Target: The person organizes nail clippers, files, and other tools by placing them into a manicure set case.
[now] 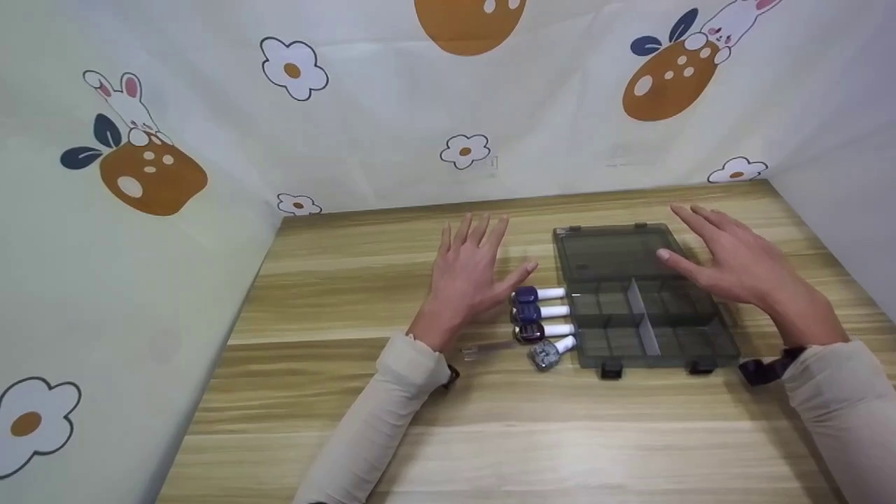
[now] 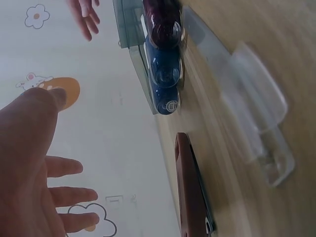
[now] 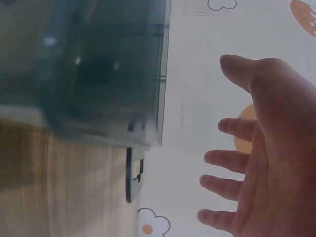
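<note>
We grip nothing

Our left hand (image 1: 467,275), fingers extended, is near four nail polish bottles (image 1: 530,332) left of the compartment box (image 1: 607,341). Our right hand (image 1: 736,259), also extended, partly blocks the box. A clear plastic piece (image 2: 247,96) and brown object (image 2: 189,192) lie nearby.

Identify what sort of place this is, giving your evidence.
Probably a small indoor workspace: a wood-grain tabletop, a rabbit-and-flower backdrop behind it, and what look like nail-polish bottles beside an open compartment case.

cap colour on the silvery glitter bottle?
White; the cap shows best in the head view.
</note>
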Tool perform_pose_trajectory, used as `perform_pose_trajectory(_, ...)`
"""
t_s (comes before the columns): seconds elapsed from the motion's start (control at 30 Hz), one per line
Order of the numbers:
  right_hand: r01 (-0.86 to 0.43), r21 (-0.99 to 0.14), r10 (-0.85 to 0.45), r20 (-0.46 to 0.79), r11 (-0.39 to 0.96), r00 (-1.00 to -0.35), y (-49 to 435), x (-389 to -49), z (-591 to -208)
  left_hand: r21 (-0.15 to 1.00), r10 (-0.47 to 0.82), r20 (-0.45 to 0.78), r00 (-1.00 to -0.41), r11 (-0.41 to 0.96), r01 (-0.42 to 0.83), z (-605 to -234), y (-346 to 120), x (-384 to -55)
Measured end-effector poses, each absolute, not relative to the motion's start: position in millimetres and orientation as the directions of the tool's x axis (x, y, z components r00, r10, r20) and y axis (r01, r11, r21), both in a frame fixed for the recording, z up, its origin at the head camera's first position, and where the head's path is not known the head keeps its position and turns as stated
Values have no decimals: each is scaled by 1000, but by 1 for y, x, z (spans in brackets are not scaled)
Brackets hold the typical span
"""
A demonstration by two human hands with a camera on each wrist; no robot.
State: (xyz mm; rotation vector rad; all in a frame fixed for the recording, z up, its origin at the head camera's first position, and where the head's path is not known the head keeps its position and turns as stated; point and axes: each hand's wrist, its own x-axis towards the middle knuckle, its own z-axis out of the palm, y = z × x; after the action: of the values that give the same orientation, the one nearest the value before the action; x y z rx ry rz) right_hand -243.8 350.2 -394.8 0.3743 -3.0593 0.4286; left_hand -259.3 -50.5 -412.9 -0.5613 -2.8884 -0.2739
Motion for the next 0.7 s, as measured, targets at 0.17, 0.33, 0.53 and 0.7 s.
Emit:
perform_pose_trajectory(0.17, -221, -325, -224, 30, 919, -974, 357, -240, -398, 136, 387, 208, -898, 898, 418, -417, -44, -256)
perform_pose_trajectory(0.33, -226, -340, -224, 45, 913, -973, 365, -238, -405, 103, 440, 198, -876, 879, 465, -424, -37, -253)
perform_pose_trajectory(0.53, -238, -334, -241, 33, 912, -970, 372, -237, -413, 96, 478, 182, -859, 861, 500, -432, -30, -249)
perform_pose_trajectory(0.7, -238, -406, -256, 10, 882, -967, 375, -235, -416, 116, 510, 170, -843, 839, 531, -436, -27, -246)
